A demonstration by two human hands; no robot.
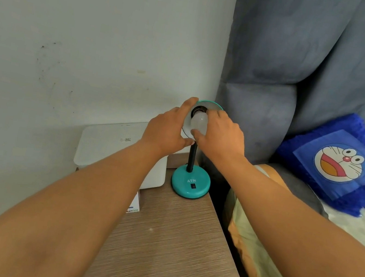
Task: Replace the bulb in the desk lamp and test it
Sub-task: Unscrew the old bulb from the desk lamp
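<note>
A small teal desk lamp stands at the back of a wooden bedside table, its round base (189,185) bearing a black switch and a black neck rising to the tilted shade (209,106). A white frosted bulb (199,122) sits at the dark socket inside the shade, unlit. My left hand (169,129) grips the shade's left rim, thumb under its lower edge. My right hand (221,135) is wrapped around the bulb from the right, with fingertips on its round end and near its neck. Whether the bulb is fully seated is hidden.
A white box-shaped device (112,145) stands left of the lamp against the wall, with a small white carton (134,205) in front of it. The table top (172,246) stretches toward me. A grey padded headboard, a bed and a blue cartoon pillow (342,164) lie on the right.
</note>
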